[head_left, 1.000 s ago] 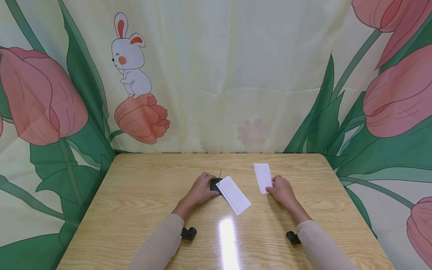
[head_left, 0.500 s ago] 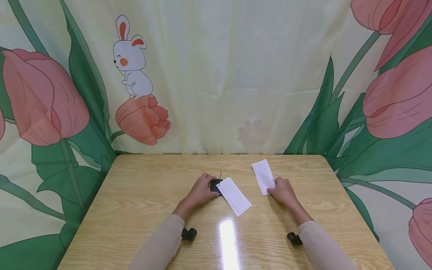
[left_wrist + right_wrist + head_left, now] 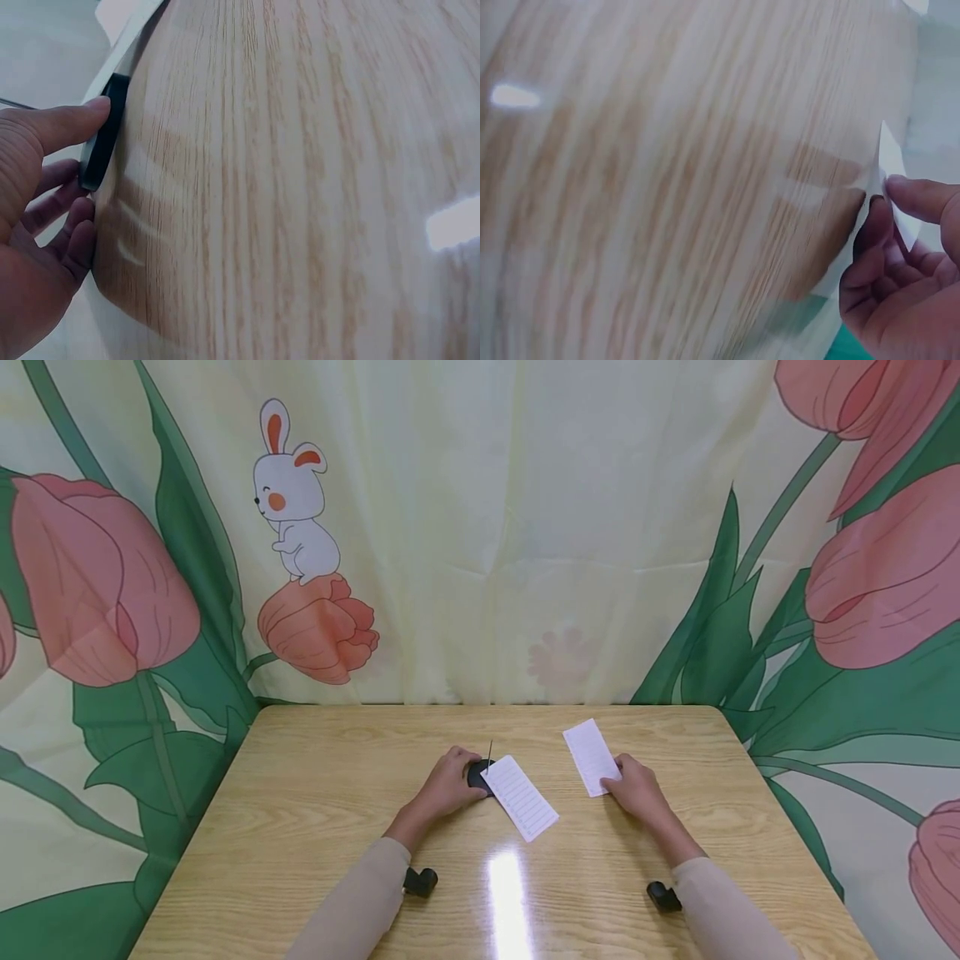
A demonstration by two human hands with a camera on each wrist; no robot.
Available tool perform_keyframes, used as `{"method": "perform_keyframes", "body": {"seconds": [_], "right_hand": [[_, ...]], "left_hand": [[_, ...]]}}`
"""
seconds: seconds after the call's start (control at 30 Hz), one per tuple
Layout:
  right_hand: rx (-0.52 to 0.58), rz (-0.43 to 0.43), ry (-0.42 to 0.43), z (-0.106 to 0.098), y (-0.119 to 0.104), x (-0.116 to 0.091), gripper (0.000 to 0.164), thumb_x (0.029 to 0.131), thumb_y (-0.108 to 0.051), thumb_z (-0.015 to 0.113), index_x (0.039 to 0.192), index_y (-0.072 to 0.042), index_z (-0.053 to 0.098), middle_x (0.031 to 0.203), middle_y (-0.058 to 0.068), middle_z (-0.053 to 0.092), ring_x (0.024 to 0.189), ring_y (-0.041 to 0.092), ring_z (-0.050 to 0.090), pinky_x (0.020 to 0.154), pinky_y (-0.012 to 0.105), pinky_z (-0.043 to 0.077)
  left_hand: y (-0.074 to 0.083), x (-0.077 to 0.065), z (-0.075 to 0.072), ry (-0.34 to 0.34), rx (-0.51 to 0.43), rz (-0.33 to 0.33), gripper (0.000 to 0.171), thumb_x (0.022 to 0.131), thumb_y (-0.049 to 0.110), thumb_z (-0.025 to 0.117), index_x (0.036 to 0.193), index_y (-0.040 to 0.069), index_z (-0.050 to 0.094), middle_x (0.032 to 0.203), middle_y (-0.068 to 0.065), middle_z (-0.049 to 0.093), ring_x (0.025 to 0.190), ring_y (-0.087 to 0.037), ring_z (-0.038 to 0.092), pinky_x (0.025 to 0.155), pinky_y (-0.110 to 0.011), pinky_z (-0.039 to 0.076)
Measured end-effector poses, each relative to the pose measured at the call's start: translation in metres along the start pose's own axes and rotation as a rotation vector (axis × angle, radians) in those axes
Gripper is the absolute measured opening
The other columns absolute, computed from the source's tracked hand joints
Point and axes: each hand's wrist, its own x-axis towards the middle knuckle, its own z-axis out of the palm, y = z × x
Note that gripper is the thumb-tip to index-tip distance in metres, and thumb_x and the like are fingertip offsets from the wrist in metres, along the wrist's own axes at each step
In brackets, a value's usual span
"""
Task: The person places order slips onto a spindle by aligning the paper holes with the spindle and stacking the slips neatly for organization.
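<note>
A receipt spike stands on the table, its round black base (image 3: pixel 477 774) low and its thin metal pin (image 3: pixel 490 752) upright. My left hand (image 3: pixel 450 782) grips the base from the left, thumb along its near edge; the left wrist view shows the dark rim (image 3: pixel 105 135) between thumb and fingers. A white lined paper slip (image 3: pixel 521 799) overlaps the base with its upper left corner at the pin and slants to the lower right. Off to the right, my right hand (image 3: pixel 636 785) pinches the lower right edge of a second white slip (image 3: pixel 590 755), whose bending face shows in the right wrist view.
Both hands work over a wood-grain table (image 3: pixel 337 843). A floral curtain (image 3: pixel 465 527) hangs behind its far edge. Black wrist cameras (image 3: pixel 420 882) sit at the cuffs, and a bright glare strip (image 3: pixel 508 902) lies on the near tabletop.
The right hand has turned the second slip so its top tilts left, then shifted slightly right and toward me with it. The left hand, the receipt spike and the first slip stay put.
</note>
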Motion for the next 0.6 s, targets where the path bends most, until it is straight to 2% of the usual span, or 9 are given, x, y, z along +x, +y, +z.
{"method": "perform_keyframes", "body": {"seconds": [0.23, 0.37, 0.6], "right_hand": [[-0.001, -0.034, 0.02, -0.011, 0.005, -0.005, 0.031, 0.1, -0.011, 0.063, 0.121, 0.01, 0.056, 0.118, 0.029, 0.064, 0.099, 0.035, 0.059, 0.087, 0.048, 0.05], [0.005, -0.025, 0.007, -0.017, 0.004, -0.008, 0.033, 0.102, -0.011, 0.06, 0.127, 0.01, 0.054, 0.119, 0.028, 0.063, 0.098, 0.033, 0.058, 0.086, 0.046, 0.05], [0.005, -0.071, 0.027, -0.032, 0.003, -0.011, 0.033, 0.102, -0.01, 0.06, 0.128, 0.01, 0.055, 0.116, 0.029, 0.065, 0.098, 0.033, 0.061, 0.083, 0.045, 0.052]], "left_hand": [[0.0, 0.001, 0.001, -0.007, 0.007, -0.022, 0.061, 0.082, 0.022, 0.089, 0.135, 0.006, 0.064, 0.136, -0.014, 0.056, 0.125, -0.032, 0.054, 0.107, -0.048, 0.047], [0.0, 0.0, 0.0, -0.009, 0.004, -0.021, 0.06, 0.083, 0.021, 0.089, 0.135, 0.006, 0.064, 0.137, -0.015, 0.056, 0.126, -0.032, 0.054, 0.108, -0.049, 0.047], [0.002, 0.0, 0.0, -0.012, 0.006, -0.025, 0.06, 0.083, 0.021, 0.088, 0.136, 0.006, 0.063, 0.137, -0.015, 0.056, 0.125, -0.032, 0.054, 0.108, -0.049, 0.047]]}}
